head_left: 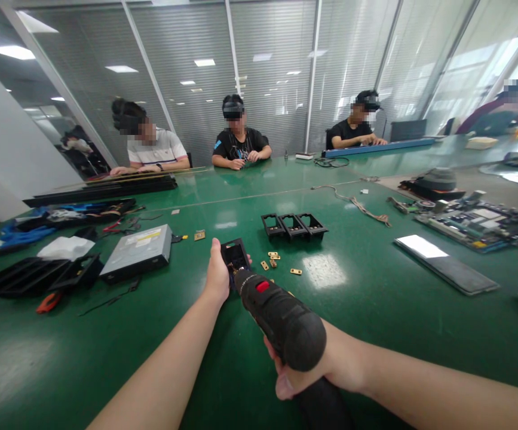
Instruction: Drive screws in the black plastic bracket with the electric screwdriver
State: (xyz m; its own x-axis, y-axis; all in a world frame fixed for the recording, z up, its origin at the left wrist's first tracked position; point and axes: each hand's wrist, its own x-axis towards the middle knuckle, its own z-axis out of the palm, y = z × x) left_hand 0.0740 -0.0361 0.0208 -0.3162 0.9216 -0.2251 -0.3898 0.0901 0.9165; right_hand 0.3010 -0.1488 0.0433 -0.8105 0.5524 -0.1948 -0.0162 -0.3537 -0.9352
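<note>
My left hand [218, 275] is closed around a small black plastic frame [236, 254], tilted up above the green table. A cordless drill [281, 316] is gripped in my right hand [299, 370], its nose pointing into that frame. The drill's body covers the tip, so I cannot tell whether the bit touches anything inside. Several small brass plates [296, 272] lie just beyond the drill. Behind them stands a joined row of black plastic frames [293, 226].
A grey disc drive [140, 251] and black plastic trays [21, 276] lie left on the green table [151, 370]. To the right are a flat dark panel [447, 266], circuit boards [483, 218] and a twisted cord [361, 206]. Several people sit across the table.
</note>
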